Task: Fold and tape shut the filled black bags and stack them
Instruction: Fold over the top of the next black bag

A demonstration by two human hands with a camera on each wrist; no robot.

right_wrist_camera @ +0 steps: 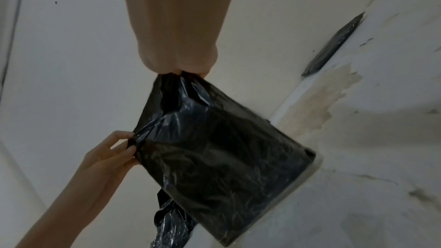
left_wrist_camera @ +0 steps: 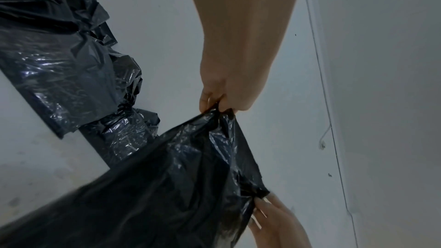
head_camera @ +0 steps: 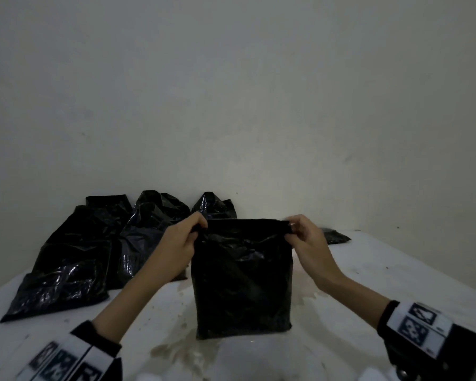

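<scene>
A filled black plastic bag (head_camera: 242, 281) stands upright on the white table (head_camera: 382, 273), its top edge rolled into a flat band. My left hand (head_camera: 195, 229) pinches the left end of that band and my right hand (head_camera: 291, 232) pinches the right end. In the left wrist view my left hand (left_wrist_camera: 214, 105) grips a gathered corner of the bag (left_wrist_camera: 167, 186), with my right hand (left_wrist_camera: 264, 206) on the far corner. The right wrist view shows my right hand (right_wrist_camera: 183, 72) holding the bag (right_wrist_camera: 226, 148) at its upper corner and my left hand (right_wrist_camera: 128, 144) pinching the other.
Several more filled black bags (head_camera: 74, 254) lie and lean against the wall at the back left. A small flat black packet (head_camera: 335, 236) lies at the back right. The tabletop carries brownish stains (head_camera: 187, 350) near the bag's base. A plain wall stands close behind.
</scene>
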